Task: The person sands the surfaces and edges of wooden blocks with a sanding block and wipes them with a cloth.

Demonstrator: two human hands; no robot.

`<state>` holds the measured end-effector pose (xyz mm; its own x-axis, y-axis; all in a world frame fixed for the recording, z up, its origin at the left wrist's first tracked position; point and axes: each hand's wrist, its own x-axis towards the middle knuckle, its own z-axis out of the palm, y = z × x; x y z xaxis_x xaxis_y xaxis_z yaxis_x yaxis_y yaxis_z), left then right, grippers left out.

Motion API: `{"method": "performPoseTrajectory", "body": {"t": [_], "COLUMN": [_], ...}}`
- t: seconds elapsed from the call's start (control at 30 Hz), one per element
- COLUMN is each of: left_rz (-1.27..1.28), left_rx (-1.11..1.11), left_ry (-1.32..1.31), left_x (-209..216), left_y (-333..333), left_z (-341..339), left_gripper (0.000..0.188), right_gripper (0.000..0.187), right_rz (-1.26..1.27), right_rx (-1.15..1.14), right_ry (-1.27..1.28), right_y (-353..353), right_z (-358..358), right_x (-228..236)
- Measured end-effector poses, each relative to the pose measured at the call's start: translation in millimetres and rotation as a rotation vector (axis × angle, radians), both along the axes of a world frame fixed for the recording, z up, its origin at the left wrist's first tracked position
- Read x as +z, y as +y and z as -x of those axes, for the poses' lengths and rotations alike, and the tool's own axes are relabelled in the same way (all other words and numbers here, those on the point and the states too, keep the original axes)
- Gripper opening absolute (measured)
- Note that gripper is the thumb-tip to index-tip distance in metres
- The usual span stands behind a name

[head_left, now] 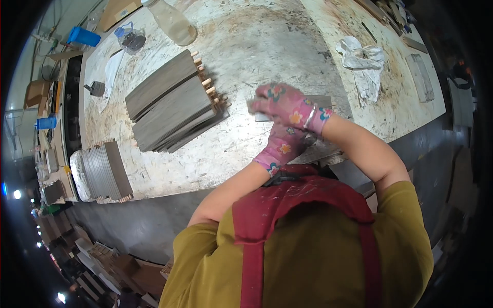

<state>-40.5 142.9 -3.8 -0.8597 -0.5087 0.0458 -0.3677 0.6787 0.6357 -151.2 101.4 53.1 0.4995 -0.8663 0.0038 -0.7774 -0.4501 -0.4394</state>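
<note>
Both my hands wear pink gloves with a flower print. My right hand reaches left over a grey board, whose ends show on either side of the glove. Its fingertips are smeared by motion, so I cannot see whether anything is in them. My left hand is lower, close to the table's near edge and partly beneath the right one; its fingers are hidden. Left of my hands lie two stacks of grey-brown boards, a farther stack and a nearer stack, with light wooden pegs at their right ends.
The stained white table carries a large bottle, a small jug and a crumpled white cloth. A row of upright boards stands at the front left corner. A grey bar lies near the right edge.
</note>
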Motion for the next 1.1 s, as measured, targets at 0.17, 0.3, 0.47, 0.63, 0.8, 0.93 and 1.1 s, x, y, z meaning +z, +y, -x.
{"method": "performPoseTrajectory", "body": {"t": [0.17, 0.3, 0.47, 0.63, 0.8, 0.93, 1.1], "left_rz": [0.304, 0.413, 0.065, 0.36, 0.489, 0.49, 0.486], "left_rx": [-0.081, 0.14, -0.064, 0.066, 0.117, 0.136, 0.169], "left_ry": [0.078, 0.004, -0.266, -0.282, -0.162, -0.052, -0.06], "left_x": [21, 25, 71, 70, 27, 20, 22], "left_y": [-11, -45, -92, -118, -87, -86, -85], "left_z": [-4, -39, -37, -16, 3, 7, 3], "left_gripper": [0.065, 0.069, 0.048, 0.046, 0.064, 0.061, 0.056], "right_gripper": [0.024, 0.031, 0.036, 0.033, 0.039, 0.039, 0.038], "right_rz": [-0.071, 0.131, 0.018, -0.016, -0.042, 0.115, 0.179], "right_rx": [-0.467, -0.601, -0.89, -1.063, -1.063, -0.984, -0.973], "right_ry": [-0.032, -0.305, -0.708, -1.021, -0.846, -0.526, -0.26], "right_y": [-23, 18, 79, 101, 62, 21, 51], "right_z": [32, 81, 137, 154, 135, 128, 98], "right_x": [7, 18, 9, -15, -20, -34, -31]}}
